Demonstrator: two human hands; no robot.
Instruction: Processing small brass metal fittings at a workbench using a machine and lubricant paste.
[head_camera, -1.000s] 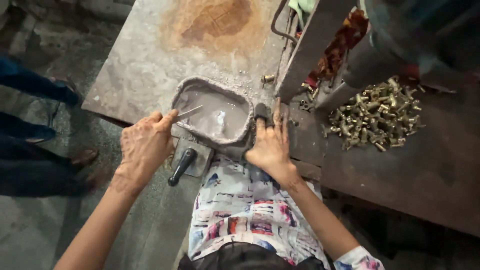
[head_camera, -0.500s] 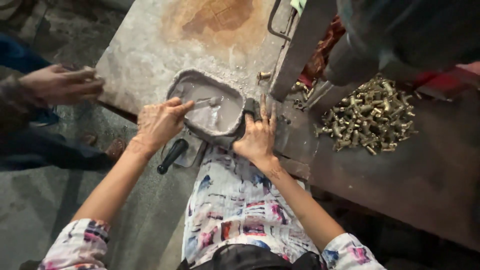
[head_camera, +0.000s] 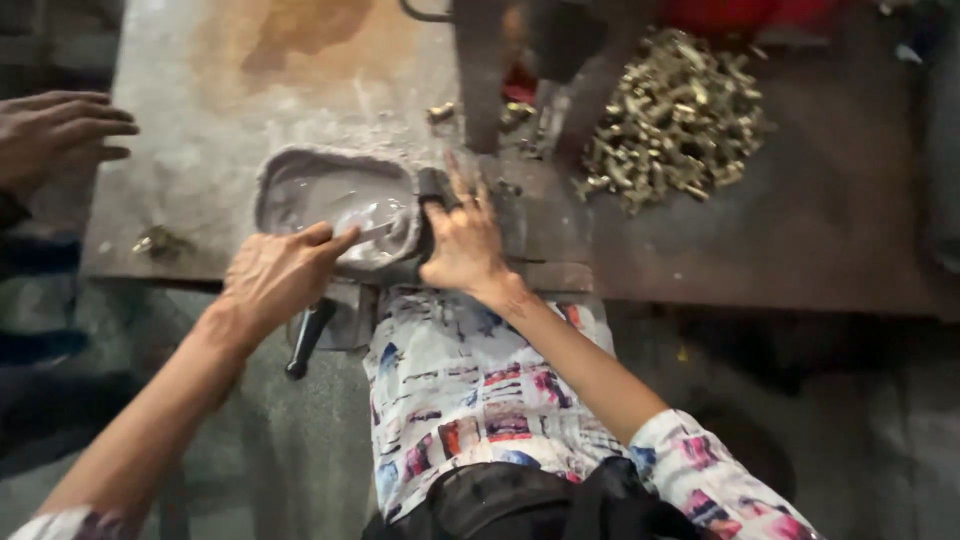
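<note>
Here, near the middle of the frame and a little to the left, a shallow grey tray (head_camera: 300, 180) with rounded corners sits on the worn metal tabletop (head_camera: 190, 110), close to its near edge. The left hand (head_camera: 275, 275) comes in from the lower left, its fingers curled together and pinched on a thin metal tool (head_camera: 375, 232) whose tip lies across the tray's lower right corner; the hand itself sits just below and overlapping the tray's near rim. The right hand (head_camera: 465, 240) lies flat just to the right of the tray, fingers spread and pointing toward the top of the frame, palm down on the tabletop, with the thumb against a small dark block (head_camera: 432, 190) that stands beside the tray's right wall. Whether that hand grips the block cannot be told. Below the left hand, a black handle (head_camera: 308, 338) hangs down past the tabletop's near edge. A heap of small brass-coloured parts (head_camera: 675, 120) lies in the upper right, well apart from both hands, and a dark upright metal bar (head_camera: 480, 70) rises at the top centre. Another person's hand (head_camera: 55, 135) reaches in at the upper left edge, fingers loosely extended, away from the tray. A patterned shirt (head_camera: 470, 400) fills the lower centre.
</note>
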